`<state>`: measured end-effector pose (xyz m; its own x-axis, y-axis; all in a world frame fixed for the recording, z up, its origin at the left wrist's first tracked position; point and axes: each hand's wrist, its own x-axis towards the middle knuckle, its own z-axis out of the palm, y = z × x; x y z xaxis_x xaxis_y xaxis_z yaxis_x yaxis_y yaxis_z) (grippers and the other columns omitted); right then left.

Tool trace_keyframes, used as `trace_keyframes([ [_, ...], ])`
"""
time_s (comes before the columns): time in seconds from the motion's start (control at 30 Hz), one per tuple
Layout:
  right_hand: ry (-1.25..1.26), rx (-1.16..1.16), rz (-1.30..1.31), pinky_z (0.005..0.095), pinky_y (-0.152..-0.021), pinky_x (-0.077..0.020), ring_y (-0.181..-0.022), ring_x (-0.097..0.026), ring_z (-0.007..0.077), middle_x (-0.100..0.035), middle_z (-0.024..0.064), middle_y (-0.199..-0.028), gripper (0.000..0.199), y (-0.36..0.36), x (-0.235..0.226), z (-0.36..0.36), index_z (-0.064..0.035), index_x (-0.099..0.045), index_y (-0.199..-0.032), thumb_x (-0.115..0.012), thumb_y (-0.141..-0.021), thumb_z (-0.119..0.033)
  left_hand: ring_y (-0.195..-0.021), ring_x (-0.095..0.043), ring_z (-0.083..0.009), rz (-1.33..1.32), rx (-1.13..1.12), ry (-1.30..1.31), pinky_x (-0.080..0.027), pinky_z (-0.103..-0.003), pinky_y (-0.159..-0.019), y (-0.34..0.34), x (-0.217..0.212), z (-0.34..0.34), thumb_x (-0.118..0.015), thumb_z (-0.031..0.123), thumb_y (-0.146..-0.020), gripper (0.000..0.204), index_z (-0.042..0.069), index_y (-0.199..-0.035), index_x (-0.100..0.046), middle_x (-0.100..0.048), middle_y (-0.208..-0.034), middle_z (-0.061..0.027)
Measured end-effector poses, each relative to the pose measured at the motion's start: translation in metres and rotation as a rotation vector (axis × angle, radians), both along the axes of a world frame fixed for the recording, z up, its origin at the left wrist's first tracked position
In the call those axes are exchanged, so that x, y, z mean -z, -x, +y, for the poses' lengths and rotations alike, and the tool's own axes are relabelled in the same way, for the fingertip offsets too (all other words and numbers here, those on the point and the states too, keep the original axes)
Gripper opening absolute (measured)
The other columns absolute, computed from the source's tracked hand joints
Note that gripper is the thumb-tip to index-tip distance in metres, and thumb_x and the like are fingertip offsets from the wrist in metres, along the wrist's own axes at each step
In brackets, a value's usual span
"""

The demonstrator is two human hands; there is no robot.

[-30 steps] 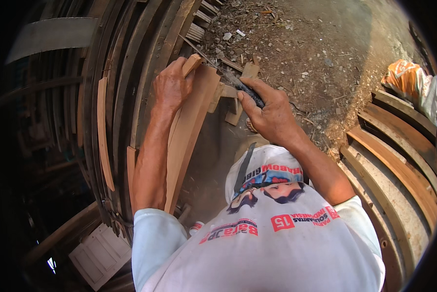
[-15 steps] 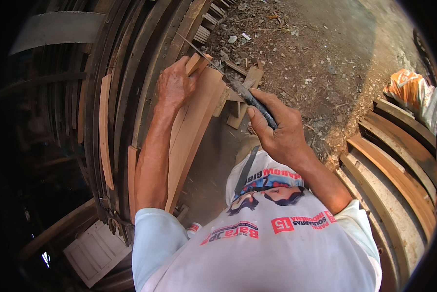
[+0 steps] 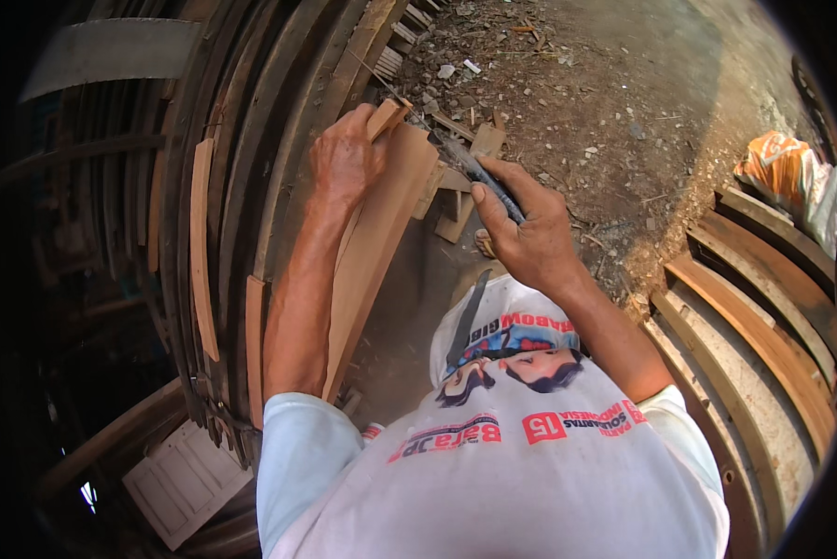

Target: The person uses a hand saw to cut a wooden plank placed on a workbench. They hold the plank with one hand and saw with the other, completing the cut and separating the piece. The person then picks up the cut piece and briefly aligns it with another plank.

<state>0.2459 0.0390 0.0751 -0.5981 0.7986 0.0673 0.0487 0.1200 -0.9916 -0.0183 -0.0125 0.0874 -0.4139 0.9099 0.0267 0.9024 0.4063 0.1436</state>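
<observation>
My left hand (image 3: pixel 346 156) is closed around the near part of a short wooden piece (image 3: pixel 387 117) and rests on the end of a broad, reddish-brown plank (image 3: pixel 391 210). My right hand (image 3: pixel 530 219) grips the dark handle of a long thin-bladed tool (image 3: pixel 495 186), thumb along its top. Its narrow blade shows almost edge-on and runs past the far end of the wooden piece, very close to it. Whether it is a saw or a knife I cannot tell. My fingers hide part of the wooden piece.
Long dark timbers (image 3: pixel 283 158) stand on the left. Offcuts (image 3: pixel 456 219) lie beyond the plank on littered ground (image 3: pixel 586 121). Curved-looking boards (image 3: pixel 763 335) are stacked at the right, near an orange-and-white sack (image 3: pixel 782 172). A white panelled door (image 3: pixel 187 484) leans at lower left.
The tool and my right hand have shifted slightly toward the far side. My left hand, the wooden piece and the plank sit a little further right.
</observation>
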Motion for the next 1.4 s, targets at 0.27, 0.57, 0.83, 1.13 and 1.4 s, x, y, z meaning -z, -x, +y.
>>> trace_keyframes([
  [0.27,0.058,0.015,-0.005,0.0361,-0.075,-0.0579,-0.081,-0.075,0.0219,-0.076,0.0171,-0.089,0.034,-0.011,-0.02,-0.012,0.0037,-0.069,-0.125,-0.068,-0.102,-0.02,-0.103,-0.071,-0.0433,-0.031,-0.033,-0.025,-0.056,-0.053,-0.085,0.002,0.007,-0.004,-0.077,0.023,-0.089,0.031,0.008,-0.115,-0.068,-0.075,-0.106,-0.018],
  [0.57,-0.097,0.017,-0.164,0.0318,-0.073,-0.0536,-0.081,-0.066,0.0145,-0.074,0.0115,-0.097,0.034,0.013,0.028,0.021,-0.0004,-0.067,-0.133,-0.065,-0.103,-0.018,-0.101,-0.074,-0.031,-0.292,-0.164,-0.324,-0.058,-0.044,-0.087,0.019,-0.006,-0.032,-0.082,0.026,-0.089,0.039,0.004,-0.12,-0.069,-0.075,-0.11,-0.0159],
  [0.83,-0.422,0.004,-0.117,0.0284,-0.081,-0.0542,-0.09,-0.065,0.0141,-0.07,0.0102,-0.116,0.042,0.032,0.033,0.005,0.0016,-0.059,-0.144,-0.064,-0.106,-0.016,-0.102,-0.071,-0.0213,-0.73,-0.686,-0.907,-0.058,-0.037,-0.09,0.025,-0.01,-0.14,-0.081,0.021,-0.093,0.048,0.0,-0.13,-0.059,-0.072,-0.119,-0.0138],
  [1.13,-0.965,-0.458,0.136,0.0461,-0.082,-0.056,-0.094,-0.07,0.0389,-0.07,0.0229,-0.108,0.049,0.209,0.022,0.032,0.0032,-0.057,-0.142,-0.068,-0.095,-0.002,-0.116,-0.064,-0.0184,-1.135,-0.904,-1.423,-0.052,-0.036,-0.101,-0.02,0.05,-0.206,-0.068,0.024,-0.104,0.045,-0.002,-0.138,-0.055,-0.067,-0.129,-0.0126],
  [1.4,-1.497,-0.664,0.094,0.0471,-0.1,-0.0452,-0.115,-0.062,0.0331,-0.07,0.0127,-0.124,0.046,0.397,0.035,0.096,-0.0118,-0.058,-0.149,-0.06,-0.103,-0.011,-0.13,-0.058,-0.0216,-1.105,-1.112,-1.84,-0.049,-0.039,-0.11,-0.064,0.031,-0.242,-0.063,0.023,-0.107,0.046,-0.001,-0.144,-0.05,-0.059,-0.139,-0.0132],
])
